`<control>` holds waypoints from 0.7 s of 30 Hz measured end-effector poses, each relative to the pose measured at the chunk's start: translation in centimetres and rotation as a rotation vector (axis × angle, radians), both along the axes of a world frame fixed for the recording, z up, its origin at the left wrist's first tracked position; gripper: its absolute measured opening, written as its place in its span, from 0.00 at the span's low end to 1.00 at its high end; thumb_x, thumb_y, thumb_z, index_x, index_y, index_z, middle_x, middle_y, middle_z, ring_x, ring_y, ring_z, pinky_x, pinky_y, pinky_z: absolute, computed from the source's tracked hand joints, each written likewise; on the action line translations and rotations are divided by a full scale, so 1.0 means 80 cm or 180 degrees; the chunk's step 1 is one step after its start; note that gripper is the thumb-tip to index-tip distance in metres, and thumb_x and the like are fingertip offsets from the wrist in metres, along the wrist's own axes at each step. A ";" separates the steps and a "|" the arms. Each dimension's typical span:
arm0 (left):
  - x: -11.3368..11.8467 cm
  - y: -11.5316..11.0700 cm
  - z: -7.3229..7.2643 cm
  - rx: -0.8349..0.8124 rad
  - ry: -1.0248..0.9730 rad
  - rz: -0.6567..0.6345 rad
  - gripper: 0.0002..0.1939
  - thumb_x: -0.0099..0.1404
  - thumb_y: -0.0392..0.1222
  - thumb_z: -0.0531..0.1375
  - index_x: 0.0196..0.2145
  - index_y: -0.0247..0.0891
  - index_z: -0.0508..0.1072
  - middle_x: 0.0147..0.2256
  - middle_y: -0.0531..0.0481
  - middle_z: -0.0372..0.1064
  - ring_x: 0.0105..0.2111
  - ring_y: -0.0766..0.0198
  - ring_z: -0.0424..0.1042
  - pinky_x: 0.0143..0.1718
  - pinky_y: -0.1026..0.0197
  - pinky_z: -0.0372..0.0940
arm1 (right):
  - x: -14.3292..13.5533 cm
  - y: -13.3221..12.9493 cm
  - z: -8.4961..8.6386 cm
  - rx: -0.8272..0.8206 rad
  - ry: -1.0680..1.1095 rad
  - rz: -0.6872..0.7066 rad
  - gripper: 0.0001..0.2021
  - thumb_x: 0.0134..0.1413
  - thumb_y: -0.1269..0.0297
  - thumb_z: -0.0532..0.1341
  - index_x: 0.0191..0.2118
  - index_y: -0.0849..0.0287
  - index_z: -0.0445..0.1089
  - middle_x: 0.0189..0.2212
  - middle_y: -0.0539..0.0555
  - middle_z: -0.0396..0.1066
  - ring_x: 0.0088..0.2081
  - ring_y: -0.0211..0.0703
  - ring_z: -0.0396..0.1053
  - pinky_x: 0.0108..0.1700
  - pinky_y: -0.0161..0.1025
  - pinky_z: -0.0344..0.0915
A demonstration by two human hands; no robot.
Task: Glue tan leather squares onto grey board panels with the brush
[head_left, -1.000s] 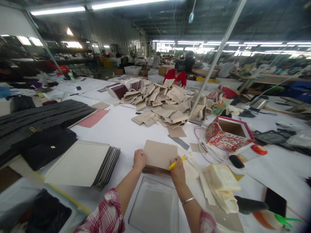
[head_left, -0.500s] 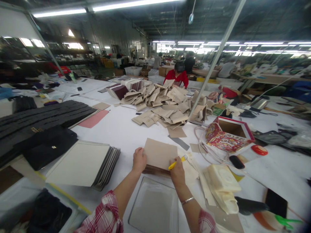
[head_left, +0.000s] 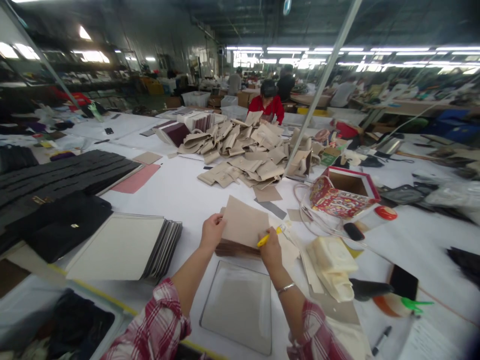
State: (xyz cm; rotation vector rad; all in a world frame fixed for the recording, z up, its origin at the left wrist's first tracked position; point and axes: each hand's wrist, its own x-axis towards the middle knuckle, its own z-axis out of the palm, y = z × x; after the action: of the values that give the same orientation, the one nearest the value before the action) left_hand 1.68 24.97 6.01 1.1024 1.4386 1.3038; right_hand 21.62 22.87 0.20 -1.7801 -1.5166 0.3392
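A beige sheet [head_left: 245,219] lies tilted, its far edge raised, over a stack of brown-edged sheets [head_left: 237,249]. My left hand [head_left: 213,232] pinches the sheet's left edge. My right hand [head_left: 271,250] is closed around a yellow-handled brush [head_left: 264,239], its fingers also at the sheet's right edge. The brush's pale tip points up and to the right, away from the sheet. Nearer to me, a grey rectangular panel [head_left: 239,306] with rounded corners lies flat on the white table [head_left: 180,187] between my forearms.
Left stands a stack of pale, dark-edged panels [head_left: 116,247], beside black pieces [head_left: 63,220]. A heap of folded beige pieces [head_left: 247,150] lies ahead, with a person in red [head_left: 277,106] behind it. On the right are a red patterned box [head_left: 343,192], a cream container [head_left: 332,265] and a phone [head_left: 403,281].
The beige sheet's far edge has lifted and the sheet has turned slightly off the stack, both hands staying at its sides. My view has shifted a little, moving the scene left and up.
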 end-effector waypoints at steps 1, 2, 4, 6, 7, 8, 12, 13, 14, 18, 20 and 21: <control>0.001 -0.003 0.001 0.0023 -0.0345 -0.0089 0.15 0.51 0.44 0.61 0.35 0.32 0.71 0.28 0.49 0.70 0.28 0.65 0.68 0.33 0.62 0.63 | 0.005 -0.003 0.009 -0.0036 0.0084 -0.0058 0.15 0.52 0.56 0.50 0.43 0.60 0.56 0.36 0.57 0.65 0.35 0.45 0.65 0.37 0.42 0.61; 0.002 -0.007 0.001 0.0022 -0.0689 -0.0160 0.16 0.49 0.45 0.62 0.34 0.32 0.71 0.28 0.50 0.71 0.29 0.65 0.68 0.34 0.63 0.63 | 0.011 -0.008 0.018 -0.0063 0.0151 -0.0122 0.16 0.52 0.55 0.50 0.43 0.60 0.56 0.35 0.56 0.66 0.34 0.44 0.66 0.36 0.41 0.61; 0.001 -0.020 -0.001 -0.0097 -0.1211 -0.0230 0.19 0.46 0.46 0.64 0.34 0.33 0.71 0.29 0.51 0.71 0.29 0.66 0.68 0.34 0.63 0.63 | 0.028 -0.022 0.034 -0.0025 0.0249 -0.0254 0.17 0.53 0.54 0.51 0.43 0.60 0.56 0.33 0.55 0.67 0.32 0.43 0.66 0.35 0.40 0.61; -0.003 -0.042 -0.009 -0.0359 -0.1370 -0.0287 0.20 0.44 0.47 0.65 0.33 0.33 0.70 0.28 0.51 0.70 0.28 0.67 0.68 0.32 0.65 0.63 | 0.047 -0.049 0.046 0.0134 0.0329 -0.0354 0.16 0.52 0.54 0.52 0.41 0.60 0.56 0.32 0.54 0.67 0.31 0.42 0.66 0.35 0.39 0.61; -0.007 -0.057 -0.016 -0.0518 -0.1310 -0.0351 0.20 0.44 0.47 0.65 0.33 0.33 0.71 0.28 0.52 0.70 0.27 0.68 0.68 0.30 0.66 0.63 | 0.055 -0.067 0.048 0.0210 0.0354 -0.0406 0.16 0.51 0.53 0.54 0.40 0.60 0.56 0.32 0.54 0.66 0.32 0.42 0.66 0.35 0.39 0.61; -0.012 -0.074 -0.025 -0.0681 -0.1162 -0.0447 0.19 0.46 0.48 0.64 0.33 0.33 0.71 0.27 0.52 0.70 0.27 0.68 0.67 0.28 0.66 0.62 | 0.062 -0.087 0.047 0.0232 0.0355 -0.0441 0.16 0.50 0.53 0.54 0.39 0.59 0.56 0.31 0.54 0.66 0.32 0.41 0.66 0.35 0.38 0.62; -0.034 -0.141 -0.082 -0.1138 0.0133 -0.0933 0.16 0.53 0.51 0.57 0.30 0.34 0.73 0.25 0.51 0.69 0.26 0.66 0.66 0.25 0.66 0.60 | 0.068 -0.176 0.004 -0.0380 0.0147 -0.0411 0.14 0.51 0.51 0.53 0.36 0.57 0.56 0.27 0.52 0.65 0.27 0.41 0.66 0.29 0.36 0.60; -0.040 -0.154 -0.099 -0.1152 0.0586 -0.0988 0.16 0.54 0.50 0.55 0.27 0.34 0.73 0.24 0.51 0.68 0.26 0.65 0.66 0.26 0.66 0.60 | 0.065 -0.194 -0.013 -0.0622 0.0105 -0.0330 0.14 0.52 0.51 0.51 0.36 0.57 0.56 0.26 0.51 0.65 0.25 0.40 0.65 0.27 0.35 0.59; -0.045 -0.164 -0.115 -0.1130 0.0999 -0.1025 0.16 0.54 0.50 0.55 0.24 0.34 0.73 0.24 0.51 0.68 0.26 0.65 0.66 0.27 0.66 0.59 | 0.061 -0.209 -0.031 -0.0810 0.0081 -0.0256 0.13 0.53 0.51 0.50 0.35 0.56 0.56 0.25 0.50 0.65 0.24 0.40 0.65 0.27 0.35 0.59; -0.056 -0.175 -0.169 -0.1197 0.1669 -0.1004 0.17 0.53 0.50 0.54 0.18 0.34 0.70 0.18 0.52 0.64 0.24 0.64 0.64 0.25 0.66 0.55 | 0.044 -0.227 -0.089 -0.1101 -0.0052 -0.0078 0.13 0.54 0.51 0.47 0.34 0.56 0.57 0.25 0.51 0.65 0.24 0.42 0.65 0.27 0.36 0.58; -0.059 -0.171 -0.187 -0.1289 0.1690 -0.0969 0.17 0.53 0.50 0.54 0.18 0.34 0.70 0.17 0.53 0.64 0.23 0.65 0.63 0.24 0.66 0.54 | 0.041 -0.222 -0.106 -0.1102 -0.0156 -0.0053 0.14 0.54 0.51 0.47 0.34 0.56 0.58 0.25 0.52 0.65 0.24 0.42 0.65 0.26 0.36 0.58; -0.059 -0.169 -0.194 -0.1324 0.1704 -0.0954 0.17 0.53 0.51 0.54 0.18 0.34 0.70 0.18 0.53 0.64 0.23 0.65 0.63 0.24 0.66 0.54 | 0.040 -0.218 -0.112 -0.1102 -0.0207 -0.0019 0.14 0.54 0.51 0.47 0.34 0.56 0.58 0.25 0.52 0.65 0.24 0.42 0.65 0.26 0.36 0.57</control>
State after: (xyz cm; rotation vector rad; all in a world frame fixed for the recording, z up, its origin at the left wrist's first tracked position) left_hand -3.08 11.44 -9.48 1.3665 1.7411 0.4780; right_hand 24.84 5.43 -8.76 -2.0790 -1.5694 0.5743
